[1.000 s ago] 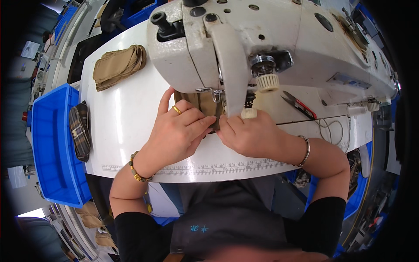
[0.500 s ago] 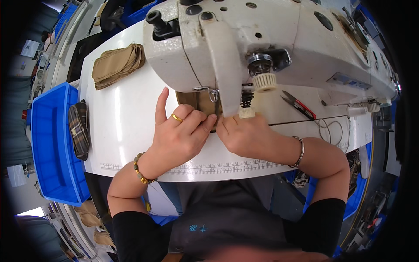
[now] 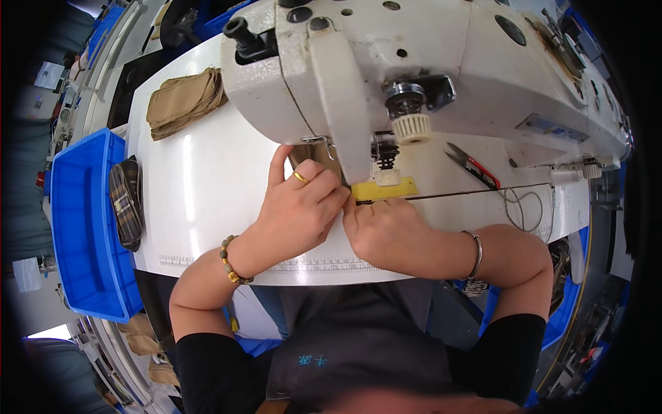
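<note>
A brown fabric piece (image 3: 318,157) lies under the head of a white sewing machine (image 3: 296,83), close to the needle area, which the machine's arm hides. My left hand (image 3: 301,210) has its thumb and fingers closed on the near part of the fabric, index finger raised along its left side. Close against it, my right hand (image 3: 386,231) is curled, its fingertips pinching at the fabric's near right corner. The fingers cover most of that corner. A yellow strip (image 3: 403,187) shows on the machine bed just beyond my right knuckles.
A stack of brown fabric pieces (image 3: 183,103) rests at the table's far left. Beside the left edge are a blue bin (image 3: 89,228) and a plaid pouch (image 3: 125,203). Red-handled thread snips (image 3: 476,168) and a loose cord (image 3: 520,210) lie to the right. A printed ruler (image 3: 331,265) runs along the front.
Both hands have turned the fabric; my left hand has shifted right and my right hand slightly nearer me. The yellow strip has come into sight.
</note>
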Available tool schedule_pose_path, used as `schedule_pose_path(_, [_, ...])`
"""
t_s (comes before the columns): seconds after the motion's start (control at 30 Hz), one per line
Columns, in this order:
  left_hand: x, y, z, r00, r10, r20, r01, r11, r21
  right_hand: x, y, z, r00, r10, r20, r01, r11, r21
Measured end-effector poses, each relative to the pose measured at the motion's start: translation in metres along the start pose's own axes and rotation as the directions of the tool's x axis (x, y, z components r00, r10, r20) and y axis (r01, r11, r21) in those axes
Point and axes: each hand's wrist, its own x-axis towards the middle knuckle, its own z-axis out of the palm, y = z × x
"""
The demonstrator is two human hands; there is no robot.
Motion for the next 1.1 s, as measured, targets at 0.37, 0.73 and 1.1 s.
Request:
schedule_pose_path(0.37, [0.002,-0.002,0.002,0.998,-0.015,-0.054,0.011,0.997,-0.072,0.001,0.000,0.005,0.999,-0.008,-0.043,0.009,1.000,0.008])
schedule_pose_path(0.73, [0.015,-0.026,0.013,0.990,-0.071,-0.124,0.065,0.997,-0.051,0.013,0.024,0.025,0.994,0.098,-0.055,-0.102,0.992,-0.074])
schedule_pose_path(1.1, [0.015,-0.054,-0.015,0.982,-0.133,0.132,0.176,0.896,-0.408,0.012,0.028,0.022,0.992,0.091,-0.088,-0.087,0.995,0.054])
